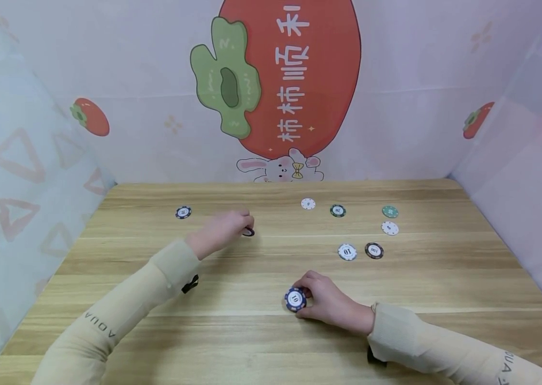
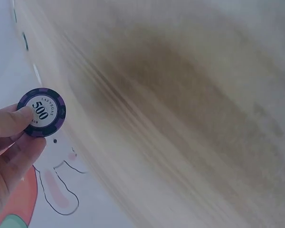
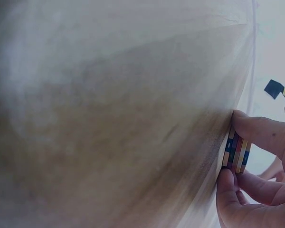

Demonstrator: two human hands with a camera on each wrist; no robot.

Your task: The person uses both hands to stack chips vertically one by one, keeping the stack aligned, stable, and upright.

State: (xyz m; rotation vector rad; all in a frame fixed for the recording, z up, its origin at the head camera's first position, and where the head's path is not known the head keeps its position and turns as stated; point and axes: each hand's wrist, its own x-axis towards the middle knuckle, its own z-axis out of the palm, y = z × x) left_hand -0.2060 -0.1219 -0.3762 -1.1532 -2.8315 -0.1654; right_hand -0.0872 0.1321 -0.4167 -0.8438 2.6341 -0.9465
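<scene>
The right hand (image 1: 326,302) grips a short stack of round, multicoloured chips (image 1: 295,299) on the wood-grained tabletop (image 1: 232,342); beyond and left of this stack, the left hand (image 1: 222,230) pinches a round black-and-purple 500 chip (image 2: 43,113).

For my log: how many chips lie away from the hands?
7: blue chip, back left; right of centre, white, dark green, pale blue; further right, light green, second white, black. Sleeves may hide others.
</scene>
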